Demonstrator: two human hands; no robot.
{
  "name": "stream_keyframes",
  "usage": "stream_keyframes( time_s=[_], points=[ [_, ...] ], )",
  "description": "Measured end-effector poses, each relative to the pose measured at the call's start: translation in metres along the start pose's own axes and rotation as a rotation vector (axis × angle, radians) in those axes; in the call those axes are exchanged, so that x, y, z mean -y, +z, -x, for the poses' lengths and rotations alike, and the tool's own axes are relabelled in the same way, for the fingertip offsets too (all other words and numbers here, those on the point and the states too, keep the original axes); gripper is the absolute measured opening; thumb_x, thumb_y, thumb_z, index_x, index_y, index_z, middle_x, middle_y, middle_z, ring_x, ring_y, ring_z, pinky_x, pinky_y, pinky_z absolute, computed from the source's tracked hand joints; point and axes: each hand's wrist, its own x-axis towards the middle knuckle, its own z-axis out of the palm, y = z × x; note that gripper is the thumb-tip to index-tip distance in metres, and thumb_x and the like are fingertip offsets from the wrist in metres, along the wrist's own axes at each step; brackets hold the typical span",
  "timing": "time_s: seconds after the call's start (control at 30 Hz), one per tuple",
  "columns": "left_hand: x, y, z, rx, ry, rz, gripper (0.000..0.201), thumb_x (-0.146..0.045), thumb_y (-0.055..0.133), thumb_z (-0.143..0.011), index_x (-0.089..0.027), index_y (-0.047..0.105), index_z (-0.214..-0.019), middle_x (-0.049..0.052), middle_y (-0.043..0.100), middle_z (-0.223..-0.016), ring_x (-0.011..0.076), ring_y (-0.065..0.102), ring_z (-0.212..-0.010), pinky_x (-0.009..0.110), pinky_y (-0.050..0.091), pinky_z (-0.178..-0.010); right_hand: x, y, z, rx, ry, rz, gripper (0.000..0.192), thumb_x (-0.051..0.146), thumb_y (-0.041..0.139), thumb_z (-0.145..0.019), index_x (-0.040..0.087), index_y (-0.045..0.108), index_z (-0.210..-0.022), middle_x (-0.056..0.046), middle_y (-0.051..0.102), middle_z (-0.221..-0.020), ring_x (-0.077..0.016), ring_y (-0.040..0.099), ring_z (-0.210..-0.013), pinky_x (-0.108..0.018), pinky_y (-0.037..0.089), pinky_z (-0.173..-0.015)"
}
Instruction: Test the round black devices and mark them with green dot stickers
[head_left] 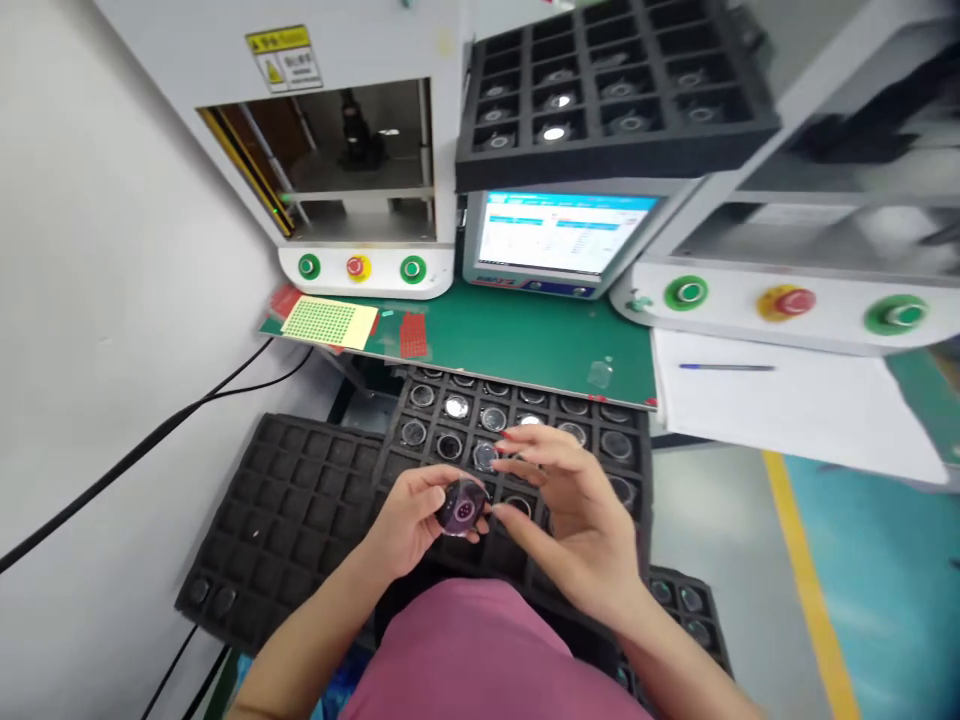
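My left hand [411,518] is closed on a round, dark smartwatch back cover [463,507] with a ring of small dots at its middle. Its shiny face is turned up toward me. My right hand [577,510] is held just to the right of it, thumb and fingers apart, with nothing seen between them. The thumb tip is close to the cover's right edge; whether it touches I cannot tell. Beneath both hands lies a black foam tray [390,465] with round watch parts [493,418] in its pockets, some partly hidden by my hands.
Left is another black foam tray [300,500] with two parts in its near corner. A green bench [510,335] carries a yellow sticker sheet [330,322]. Behind stand a screen [562,235], a filled foam tray [615,150] and machines with buttons [358,267]. Paper [780,400] with a pen [727,367] lies right.
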Motion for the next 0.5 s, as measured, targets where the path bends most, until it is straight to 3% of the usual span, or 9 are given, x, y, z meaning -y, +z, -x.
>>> stream_keyframes(
  time_s=[0.07,0.2,0.33,0.4,0.5],
  points=[
    [0.002,0.007,-0.004,0.031,-0.014,-0.014,0.043,-0.047,0.084,-0.064,-0.012,0.074,-0.086,0.004,0.071,-0.069,0.0134,0.067,-0.056,0.021,0.055,-0.055,0.000,-0.001,-0.003,0.053,0.047,-0.060,0.044,0.004,0.065,-0.081,0.032,0.059,-0.116,-0.006,0.052,-0.124,-0.0181,0.058,-0.114,-0.035,0.060,-0.091],
    [0.005,0.013,-0.007,0.019,-0.039,-0.020,0.039,-0.044,0.086,-0.064,-0.013,0.075,-0.087,0.003,0.072,-0.069,0.0125,0.067,-0.056,0.021,0.056,-0.057,0.005,0.000,-0.002,0.017,0.123,-0.163,0.039,0.003,0.065,-0.080,0.032,0.063,-0.107,-0.003,0.051,-0.121,-0.0112,0.063,-0.091,-0.024,0.063,-0.071],
    [0.005,0.013,-0.011,-0.089,-0.012,-0.012,0.041,-0.045,0.086,-0.063,-0.012,0.076,-0.084,0.006,0.074,-0.071,0.0139,0.069,-0.059,0.020,0.057,-0.056,0.014,-0.013,0.000,-0.029,0.132,-0.196,0.036,0.004,0.067,-0.079,0.030,0.062,-0.102,-0.002,0.055,-0.118,-0.0081,0.063,-0.079,-0.021,0.062,-0.063],
    [0.003,0.010,-0.013,-0.199,0.017,0.010,0.041,-0.045,0.087,-0.061,-0.012,0.076,-0.082,0.007,0.075,-0.072,0.0155,0.070,-0.060,0.021,0.057,-0.057,0.004,-0.031,-0.011,-0.110,0.122,-0.130,0.033,0.009,0.071,-0.077,0.029,0.060,-0.100,-0.003,0.056,-0.120,-0.0092,0.064,-0.079,-0.022,0.061,-0.064],
    [0.000,0.005,-0.015,-0.344,0.013,0.055,0.041,-0.044,0.089,-0.056,-0.013,0.076,-0.079,0.010,0.077,-0.073,0.0172,0.071,-0.062,0.022,0.058,-0.058,-0.040,-0.066,-0.047,-0.244,0.164,0.103,0.037,0.024,0.079,-0.070,0.028,0.056,-0.099,-0.004,0.056,-0.125,-0.0128,0.064,-0.085,-0.028,0.060,-0.071]
  ],
)
